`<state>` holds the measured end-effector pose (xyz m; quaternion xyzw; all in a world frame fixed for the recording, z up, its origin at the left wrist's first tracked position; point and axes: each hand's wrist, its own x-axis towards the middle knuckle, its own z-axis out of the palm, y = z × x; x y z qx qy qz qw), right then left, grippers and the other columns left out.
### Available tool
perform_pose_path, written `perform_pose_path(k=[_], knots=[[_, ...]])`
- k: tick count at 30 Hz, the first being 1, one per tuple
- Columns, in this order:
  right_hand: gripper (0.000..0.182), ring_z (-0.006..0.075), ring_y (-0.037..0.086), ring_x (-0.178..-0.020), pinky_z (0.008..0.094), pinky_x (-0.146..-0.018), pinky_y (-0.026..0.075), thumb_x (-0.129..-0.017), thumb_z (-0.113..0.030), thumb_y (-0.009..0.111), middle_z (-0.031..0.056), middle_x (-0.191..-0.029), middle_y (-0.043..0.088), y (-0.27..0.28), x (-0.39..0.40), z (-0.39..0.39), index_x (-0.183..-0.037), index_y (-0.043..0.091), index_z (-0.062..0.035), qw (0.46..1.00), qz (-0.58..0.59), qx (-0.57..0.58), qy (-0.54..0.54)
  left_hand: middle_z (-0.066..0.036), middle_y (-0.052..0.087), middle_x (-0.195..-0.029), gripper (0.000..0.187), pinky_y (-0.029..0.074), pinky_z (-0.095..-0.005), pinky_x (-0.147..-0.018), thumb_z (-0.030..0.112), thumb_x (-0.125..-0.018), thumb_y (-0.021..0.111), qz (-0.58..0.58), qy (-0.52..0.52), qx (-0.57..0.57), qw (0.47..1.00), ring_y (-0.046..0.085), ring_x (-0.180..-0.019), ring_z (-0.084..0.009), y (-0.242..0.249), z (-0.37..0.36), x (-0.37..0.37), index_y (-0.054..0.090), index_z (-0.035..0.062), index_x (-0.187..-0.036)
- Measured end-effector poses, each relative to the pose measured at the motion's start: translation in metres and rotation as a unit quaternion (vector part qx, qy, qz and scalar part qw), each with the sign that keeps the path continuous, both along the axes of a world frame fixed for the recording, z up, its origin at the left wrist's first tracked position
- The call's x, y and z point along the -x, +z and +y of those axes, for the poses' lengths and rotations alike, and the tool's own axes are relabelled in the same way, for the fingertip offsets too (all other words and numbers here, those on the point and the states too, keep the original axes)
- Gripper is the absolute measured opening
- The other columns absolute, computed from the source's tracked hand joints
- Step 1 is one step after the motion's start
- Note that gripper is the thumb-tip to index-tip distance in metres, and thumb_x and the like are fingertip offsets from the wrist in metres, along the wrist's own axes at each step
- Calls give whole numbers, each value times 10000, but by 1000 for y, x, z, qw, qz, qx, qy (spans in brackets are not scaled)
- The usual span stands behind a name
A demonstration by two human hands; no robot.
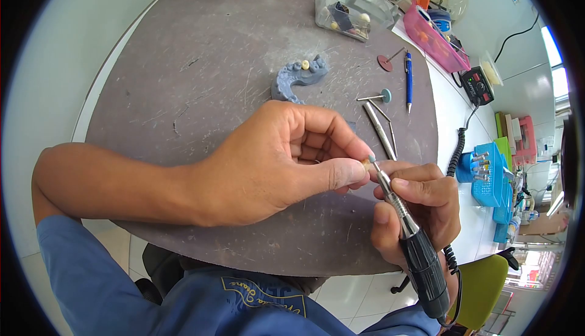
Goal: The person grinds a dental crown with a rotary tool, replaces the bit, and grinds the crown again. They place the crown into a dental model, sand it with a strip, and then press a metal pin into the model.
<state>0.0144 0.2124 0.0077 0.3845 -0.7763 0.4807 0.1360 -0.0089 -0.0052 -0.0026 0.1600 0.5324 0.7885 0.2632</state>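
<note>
Handpiece (410, 231): located over the front right corner of the worktop (201, 92), its rear end projecting past the front edge. The long axis runs obliquely, rear end near the wearer, tip pointing forward and left. The right hand (436, 205) grips the metal section in a pen-like hold. The left hand (286, 159) is at the tip end, thumb and index finger pinched on a small yellowish piece (366, 163), mostly covered by the fingertips. The governing relation is tip to piece: the blue-green abrasive tip (372, 159) lies directly beside it; contact cannot be confirmed.

Materials: the handpiece has a ribbed black body and a bright, tapered metal nose. The worktop is matt grey-brown, scratched and dusted. Beyond the left hand, toward the far edge, stands a blue-grey, horseshoe-shaped dental model (285, 83) carrying one cream tooth (305, 65). Near the right edge lie a dark red disc (384, 63) on a shank, a teal wheel (386, 96), a cylindrical metal rod (379, 130) and a slender blue pen (409, 83).
</note>
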Motion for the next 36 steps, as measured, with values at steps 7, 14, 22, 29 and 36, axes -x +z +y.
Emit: perform_pose_path(k=[7, 14, 22, 29, 36], knots=[[311, 222, 664, -894, 268, -689, 545, -881, -145, 674, 197, -939, 616, 3, -3, 2, -1065, 463, -9, 998, 0, -65, -5, -95, 691, -958, 145, 538, -255, -835, 68, -910, 662, 5, 3, 4, 1000, 659, -886, -120, -1, 0, 0, 629, -18, -1021], [312, 224, 664, -887, 267, -678, 546, -880, -138, 672, 210, -949, 618, 2, -2, 3, -1068, 461, -6, 998, -7, -58, 1, -91, 691, -954, 140, 533, -258, -836, 65, -909, 661, 2, 1, 1, 1000, 655, -888, -118, 0, 0, 0, 631, -14, -1020], [318, 230, 664, -884, 269, -671, 548, -877, -133, 672, 207, -934, 613, 5, -3, 1, -1071, 455, -4, 998, -11, -69, -1, -93, 688, -969, 143, 533, -261, -840, 64, -913, 654, -8, 0, 1, 1000, 656, -895, -123, -1, 0, 0, 628, -16, -1029], [354, 307, 699, -957, 330, -730, 590, -756, 39, 752, 161, -898, 628, 4, -4, -1, -1017, 514, 15, 1000, -26, -12, -7, -96, 686, -971, 148, 535, -264, -841, 65, -919, 646, 4, 1, 3, 1000, 656, -904, -122, -2, 0, 0, 625, -19, -1039], [362, 313, 686, -1003, 330, -758, 600, -757, 27, 763, 170, -922, 622, 8, -4, 1, -1022, 516, 11, 999, -39, -35, 4, -94, 684, -975, 143, 534, -263, -841, 64, -919, 645, 5, -1, 7, 1000, 655, -904, -119, -1, -1, 0, 627, -14, -1038]])
